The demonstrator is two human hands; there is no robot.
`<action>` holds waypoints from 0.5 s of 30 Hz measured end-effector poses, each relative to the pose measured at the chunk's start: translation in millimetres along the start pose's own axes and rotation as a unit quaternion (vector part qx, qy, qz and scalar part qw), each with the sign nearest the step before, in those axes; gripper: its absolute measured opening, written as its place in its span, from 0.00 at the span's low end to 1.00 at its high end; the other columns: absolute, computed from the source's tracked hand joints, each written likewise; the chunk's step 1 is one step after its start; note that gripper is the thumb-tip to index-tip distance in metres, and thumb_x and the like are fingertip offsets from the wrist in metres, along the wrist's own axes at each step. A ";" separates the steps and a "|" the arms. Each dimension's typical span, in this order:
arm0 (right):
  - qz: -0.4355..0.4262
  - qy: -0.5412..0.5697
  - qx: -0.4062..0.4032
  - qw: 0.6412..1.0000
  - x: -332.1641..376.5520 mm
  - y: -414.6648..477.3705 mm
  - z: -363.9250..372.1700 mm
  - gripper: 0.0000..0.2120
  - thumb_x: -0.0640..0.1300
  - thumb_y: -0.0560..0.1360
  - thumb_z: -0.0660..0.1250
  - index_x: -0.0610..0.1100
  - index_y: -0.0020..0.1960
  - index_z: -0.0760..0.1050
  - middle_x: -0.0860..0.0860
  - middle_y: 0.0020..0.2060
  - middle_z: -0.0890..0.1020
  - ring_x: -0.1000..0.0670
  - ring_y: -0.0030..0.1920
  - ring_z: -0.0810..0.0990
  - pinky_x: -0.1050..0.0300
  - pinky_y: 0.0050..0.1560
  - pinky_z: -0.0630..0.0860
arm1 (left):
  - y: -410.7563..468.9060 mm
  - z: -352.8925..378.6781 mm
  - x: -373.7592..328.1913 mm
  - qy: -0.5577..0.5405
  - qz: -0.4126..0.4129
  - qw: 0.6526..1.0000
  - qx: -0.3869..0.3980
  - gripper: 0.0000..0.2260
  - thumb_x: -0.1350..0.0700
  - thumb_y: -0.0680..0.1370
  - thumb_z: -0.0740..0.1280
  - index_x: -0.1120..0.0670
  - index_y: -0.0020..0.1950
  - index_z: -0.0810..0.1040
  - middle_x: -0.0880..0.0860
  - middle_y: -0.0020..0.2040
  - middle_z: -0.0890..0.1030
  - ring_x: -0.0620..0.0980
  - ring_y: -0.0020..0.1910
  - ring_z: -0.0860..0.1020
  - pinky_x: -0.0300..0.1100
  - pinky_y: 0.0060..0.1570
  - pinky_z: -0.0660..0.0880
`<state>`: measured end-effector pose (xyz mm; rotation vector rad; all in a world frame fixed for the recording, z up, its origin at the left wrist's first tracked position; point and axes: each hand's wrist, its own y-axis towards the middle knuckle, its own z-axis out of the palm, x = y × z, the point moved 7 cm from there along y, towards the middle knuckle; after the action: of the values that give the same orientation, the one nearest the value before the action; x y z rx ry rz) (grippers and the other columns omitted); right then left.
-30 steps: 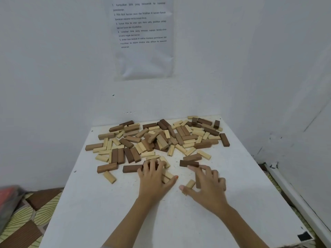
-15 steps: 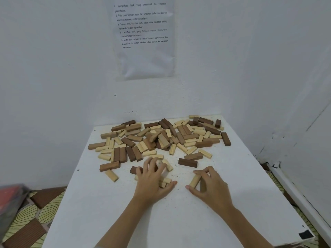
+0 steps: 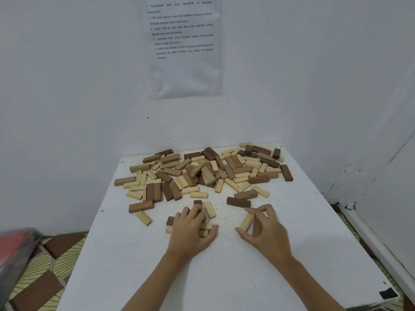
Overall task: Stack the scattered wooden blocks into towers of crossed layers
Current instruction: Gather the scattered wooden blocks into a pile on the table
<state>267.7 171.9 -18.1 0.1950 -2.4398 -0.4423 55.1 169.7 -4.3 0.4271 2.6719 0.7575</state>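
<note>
Blocks (image 3: 202, 173): pale and dark wood, oblong, heaped flat on far table (image 3: 224, 277) | beyond both fingers | left hand (image 3: 190, 232): fingers curled over cluster (image 3: 205, 226) of pale and dark pieces | right hand (image 3: 267, 230): thumb and forefinger pinching pale block (image 3: 246, 221) | dark block (image 3: 238, 202) just past right fingertips | printed sheet (image 3: 184, 46) on wall.

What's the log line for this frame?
phase: gathering | left hand: cups block cluster | right hand: pinches pale block | stacking: not begun
</note>
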 end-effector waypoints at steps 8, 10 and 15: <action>-0.020 0.048 -0.021 0.998 9.2 -1.7 2.7 0.28 0.61 0.60 0.79 0.50 0.55 0.80 0.53 0.48 0.73 0.56 0.40 0.77 0.71 0.34 0.74 | -3.4 -10.8 5.7 -0.050 -0.046 0.997 -0.029 0.16 0.42 0.69 0.71 0.52 0.35 0.73 0.46 0.41 0.71 0.46 0.37 0.71 0.45 0.39 0.63; -0.016 0.061 -0.026 0.998 9.6 -1.4 2.1 0.28 0.61 0.61 0.79 0.50 0.56 0.80 0.54 0.48 0.72 0.57 0.41 0.75 0.72 0.36 0.74 | -4.2 -7.4 7.5 -0.064 -0.052 0.997 -0.011 0.15 0.41 0.69 0.71 0.52 0.36 0.73 0.46 0.42 0.71 0.45 0.38 0.71 0.45 0.40 0.65; -0.006 0.094 -0.046 0.994 12.7 -0.3 -3.7 0.30 0.68 0.62 0.70 0.51 0.57 0.80 0.55 0.48 0.72 0.59 0.47 0.74 0.77 0.38 0.72 | -5.3 0.7 5.0 -0.031 -0.004 0.999 0.031 0.16 0.40 0.71 0.69 0.51 0.38 0.72 0.47 0.45 0.70 0.46 0.38 0.69 0.42 0.38 0.67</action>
<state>260.1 167.5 -8.2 0.2024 -2.2299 -0.5165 49.9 167.6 -8.8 0.4484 2.6425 0.6510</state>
